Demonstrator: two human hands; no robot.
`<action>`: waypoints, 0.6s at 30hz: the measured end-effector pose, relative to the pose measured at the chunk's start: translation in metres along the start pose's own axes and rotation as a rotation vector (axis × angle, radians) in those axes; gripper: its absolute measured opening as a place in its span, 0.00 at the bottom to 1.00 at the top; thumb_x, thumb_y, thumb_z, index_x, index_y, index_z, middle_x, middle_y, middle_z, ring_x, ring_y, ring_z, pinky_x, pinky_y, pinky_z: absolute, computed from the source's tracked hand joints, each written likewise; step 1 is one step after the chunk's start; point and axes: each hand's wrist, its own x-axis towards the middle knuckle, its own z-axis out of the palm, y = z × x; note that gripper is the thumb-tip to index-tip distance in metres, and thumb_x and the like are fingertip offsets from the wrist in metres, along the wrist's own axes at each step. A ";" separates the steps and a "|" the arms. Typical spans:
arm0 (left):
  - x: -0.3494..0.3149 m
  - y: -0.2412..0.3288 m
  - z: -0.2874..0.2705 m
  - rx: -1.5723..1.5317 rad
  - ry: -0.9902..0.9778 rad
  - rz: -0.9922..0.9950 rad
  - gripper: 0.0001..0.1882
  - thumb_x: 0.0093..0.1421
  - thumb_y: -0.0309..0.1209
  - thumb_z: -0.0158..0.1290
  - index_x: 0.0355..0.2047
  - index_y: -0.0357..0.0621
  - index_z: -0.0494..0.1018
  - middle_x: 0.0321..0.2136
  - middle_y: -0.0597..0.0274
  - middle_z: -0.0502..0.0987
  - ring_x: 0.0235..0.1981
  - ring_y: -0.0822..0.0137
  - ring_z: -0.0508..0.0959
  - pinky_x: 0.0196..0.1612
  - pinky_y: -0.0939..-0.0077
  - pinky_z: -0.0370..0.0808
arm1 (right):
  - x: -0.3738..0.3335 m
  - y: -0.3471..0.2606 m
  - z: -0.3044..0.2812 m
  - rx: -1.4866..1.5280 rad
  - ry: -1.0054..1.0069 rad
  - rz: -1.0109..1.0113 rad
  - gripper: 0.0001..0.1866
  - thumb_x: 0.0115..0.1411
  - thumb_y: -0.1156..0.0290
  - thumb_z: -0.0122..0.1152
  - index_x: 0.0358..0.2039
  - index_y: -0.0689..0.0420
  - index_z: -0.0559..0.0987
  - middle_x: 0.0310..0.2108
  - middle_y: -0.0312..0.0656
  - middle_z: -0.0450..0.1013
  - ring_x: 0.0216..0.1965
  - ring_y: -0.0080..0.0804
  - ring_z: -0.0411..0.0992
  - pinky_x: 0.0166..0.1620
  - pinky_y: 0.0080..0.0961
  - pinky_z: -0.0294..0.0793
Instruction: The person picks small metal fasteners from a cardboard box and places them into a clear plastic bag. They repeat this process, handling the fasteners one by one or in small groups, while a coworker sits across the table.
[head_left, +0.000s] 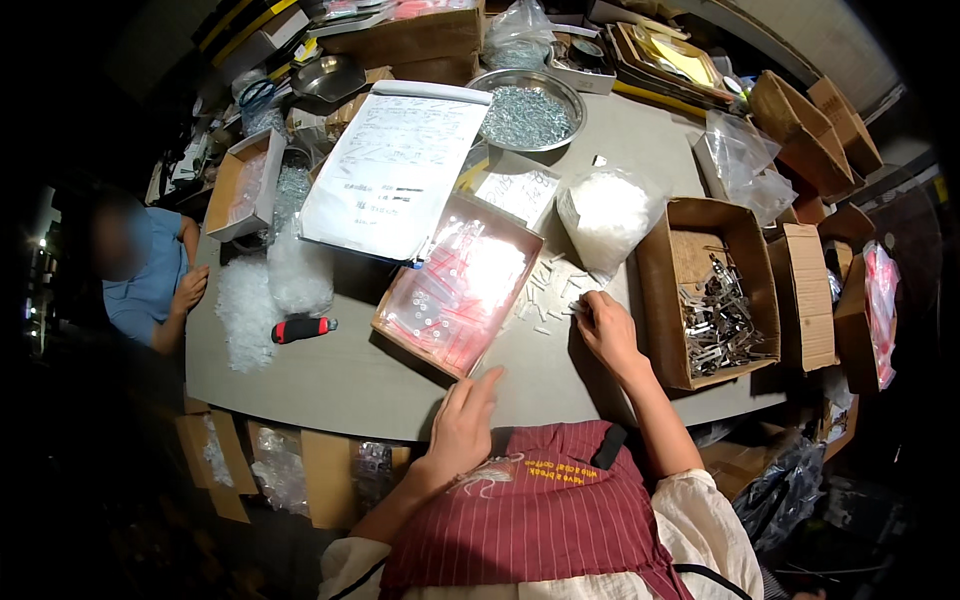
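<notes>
My right hand (607,330) is over the table beside a scatter of small white plastic pieces (541,312), its thumb and fingertips drawn together at their right side. What the fingertips hold, if anything, is too small to make out. Close to the table's front edge, my left hand (463,425) has its fingers stretched out and nothing visible in it. Just beyond it sits an open cardboard box (408,349) with clear, red-edged plastic bags (465,285) inside, some holding small round parts. A clear bag full of white pieces (609,218) stands behind the scatter.
At right, a cardboard box (655,340) holds metal clips (722,325). A clipboard with paper (385,170) leans over the middle box. Behind are a metal bowl of screws (527,112); at left, a red-black tool (303,329), clear plastic parts (248,315) and another person (145,265).
</notes>
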 end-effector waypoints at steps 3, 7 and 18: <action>-0.001 0.006 0.004 -0.168 0.050 -0.085 0.16 0.62 0.19 0.57 0.50 0.41 0.80 0.35 0.55 0.81 0.36 0.58 0.81 0.41 0.68 0.78 | -0.010 0.006 -0.006 0.137 0.038 0.030 0.11 0.56 0.74 0.64 0.40 0.58 0.77 0.36 0.51 0.75 0.37 0.57 0.74 0.41 0.46 0.74; 0.007 0.001 -0.004 -0.117 0.082 0.128 0.10 0.60 0.19 0.60 0.42 0.39 0.83 0.31 0.56 0.82 0.35 0.59 0.82 0.40 0.68 0.78 | -0.018 0.008 -0.007 0.201 0.108 -0.050 0.14 0.52 0.75 0.65 0.41 0.56 0.80 0.40 0.47 0.75 0.40 0.54 0.73 0.44 0.45 0.73; 0.003 0.003 -0.005 0.047 0.050 0.103 0.05 0.55 0.23 0.65 0.28 0.39 0.78 0.25 0.58 0.77 0.27 0.56 0.76 0.32 0.64 0.73 | -0.032 0.005 -0.007 0.017 0.140 -0.091 0.09 0.55 0.75 0.66 0.38 0.58 0.79 0.34 0.47 0.74 0.38 0.51 0.74 0.43 0.43 0.73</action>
